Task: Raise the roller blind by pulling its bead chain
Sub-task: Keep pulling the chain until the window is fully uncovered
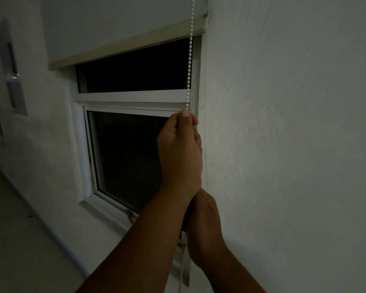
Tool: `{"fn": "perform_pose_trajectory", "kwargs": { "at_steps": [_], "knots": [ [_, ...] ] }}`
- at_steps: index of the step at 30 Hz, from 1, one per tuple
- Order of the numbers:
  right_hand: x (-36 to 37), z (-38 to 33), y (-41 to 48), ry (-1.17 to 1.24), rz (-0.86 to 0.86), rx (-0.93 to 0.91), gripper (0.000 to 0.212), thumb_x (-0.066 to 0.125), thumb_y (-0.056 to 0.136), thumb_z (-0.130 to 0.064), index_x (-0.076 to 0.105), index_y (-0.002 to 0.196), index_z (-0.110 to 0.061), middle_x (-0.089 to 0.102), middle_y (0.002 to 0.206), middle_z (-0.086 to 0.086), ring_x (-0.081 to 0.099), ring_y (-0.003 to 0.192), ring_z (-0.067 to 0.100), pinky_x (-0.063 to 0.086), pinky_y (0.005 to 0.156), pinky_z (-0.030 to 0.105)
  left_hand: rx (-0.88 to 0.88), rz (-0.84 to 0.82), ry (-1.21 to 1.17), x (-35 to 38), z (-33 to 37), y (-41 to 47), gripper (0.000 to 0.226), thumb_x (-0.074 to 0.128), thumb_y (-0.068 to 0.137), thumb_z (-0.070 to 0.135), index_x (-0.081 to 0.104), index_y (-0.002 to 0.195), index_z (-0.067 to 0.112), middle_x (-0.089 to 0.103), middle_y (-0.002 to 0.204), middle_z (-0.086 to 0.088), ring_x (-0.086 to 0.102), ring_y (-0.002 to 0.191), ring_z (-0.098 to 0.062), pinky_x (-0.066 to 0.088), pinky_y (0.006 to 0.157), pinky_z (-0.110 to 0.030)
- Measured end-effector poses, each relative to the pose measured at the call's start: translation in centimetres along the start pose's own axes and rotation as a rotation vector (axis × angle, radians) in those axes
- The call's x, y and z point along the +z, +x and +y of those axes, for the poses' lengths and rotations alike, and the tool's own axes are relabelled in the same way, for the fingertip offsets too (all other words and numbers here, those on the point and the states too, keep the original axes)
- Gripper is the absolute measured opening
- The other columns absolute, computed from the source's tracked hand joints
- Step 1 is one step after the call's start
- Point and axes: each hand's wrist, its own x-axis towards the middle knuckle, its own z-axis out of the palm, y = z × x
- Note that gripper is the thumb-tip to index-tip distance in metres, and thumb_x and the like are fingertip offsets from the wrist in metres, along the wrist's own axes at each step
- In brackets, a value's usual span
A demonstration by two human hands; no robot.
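Two hands on the job at the window's right edge, stacked one above the other. Up top, the left hand (179,149) is closed, thumb and fingertips pinched tight on the white bead chain (190,60), which runs taut and straight up past the frame and out of the head view. Below it, the right hand (203,227) sits just under the left wrist, curled inward; its fingers are hidden, so whether it grips the chain I cannot tell. A pale strand hangs beneath it. The roller blind (114,24) covers the upper window (133,98), its beige bottom bar (125,44) tilted across dark glass, beside the white wall (283,123).
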Motion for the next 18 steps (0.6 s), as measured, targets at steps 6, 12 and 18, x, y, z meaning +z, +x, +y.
{"fn": "perform_pose_trajectory", "kwargs": {
  "at_steps": [6,12,18],
  "knots": [
    [-1.1,0.0,0.3,-0.096,-0.027,0.062,0.027,0.041,0.101,-0.007,0.065,0.089,-0.008,0.071,0.073,-0.002,0.067,0.061,-0.004,0.049,0.052,0.009,0.104,0.081,0.146,-0.4,-1.3,-1.2,0.029,0.044,0.098,0.036,0.058,0.075,0.025,0.043,0.054,0.004,0.035,0.046,-0.011,0.031,0.045,-0.025],
    [-2.0,-3.2,1.4,0.101,0.047,0.081,0.038,0.042,0.097,-0.029,0.054,0.132,-0.030,0.069,0.117,-0.002,0.066,0.107,0.014,0.056,0.087,0.035,0.102,0.076,0.228,-0.8,-2.4,-2.5,0.028,0.043,0.097,0.039,0.060,0.080,0.024,0.052,0.063,0.004,0.048,0.058,-0.014,0.040,0.058,-0.034],
    [-2.0,-7.2,3.3,0.199,0.010,0.085,0.036,0.042,0.095,-0.037,0.066,0.119,-0.023,0.071,0.118,0.006,0.062,0.114,0.022,0.040,0.105,0.048,0.089,0.098,0.291,-1.1,-3.4,-3.5,0.028,0.043,0.099,0.037,0.063,0.082,0.026,0.062,0.066,0.010,0.059,0.061,-0.005,0.046,0.058,-0.023]
  ]
}}
